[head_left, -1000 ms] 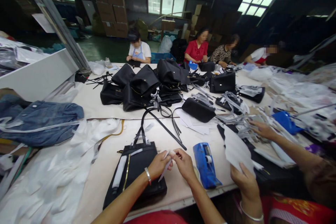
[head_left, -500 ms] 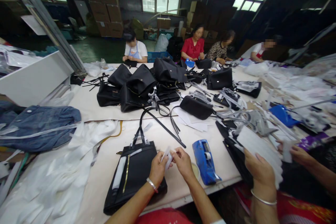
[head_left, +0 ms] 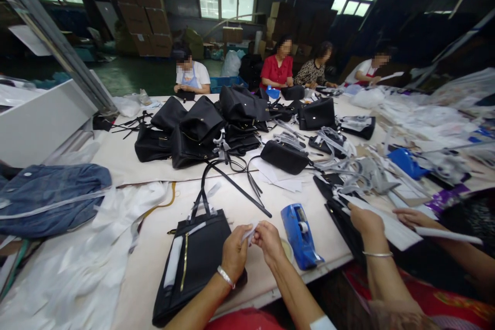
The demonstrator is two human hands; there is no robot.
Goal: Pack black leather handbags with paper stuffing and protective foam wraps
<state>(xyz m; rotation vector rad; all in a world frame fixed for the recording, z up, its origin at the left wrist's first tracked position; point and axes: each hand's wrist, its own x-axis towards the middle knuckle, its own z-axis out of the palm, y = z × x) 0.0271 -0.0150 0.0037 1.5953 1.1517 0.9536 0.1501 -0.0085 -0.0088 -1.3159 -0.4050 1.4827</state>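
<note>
Over the right edge of a black handbag (head_left: 209,247), my left hand (head_left: 234,248) is closed on a small whitish strip (head_left: 248,234), thin and soft-looking. My right hand (head_left: 268,241) pinches the other end of that strip, its fingertips close to the left ones. The handbag lies flat with a gold zipper and a white wrapped piece along its front; its black straps (head_left: 202,193) stretch away from me. To the right of my right hand stands a blue tape dispenser (head_left: 299,237), with a roll of tape (head_left: 286,250) beside it, partly hidden by my wrist.
Black bags (head_left: 197,129) are heaped at the table's middle, near a black pouch (head_left: 284,157) on white paper. White wrapping material (head_left: 85,252) and a denim bag (head_left: 54,198) lie left. A co-worker's hands (head_left: 367,221) hold white sheets at right. Several people sit opposite.
My hands have turned slightly, and less of the white strip shows between them. The co-worker at right has lowered the white sheets and spread their hands. The view has shifted a little.
</note>
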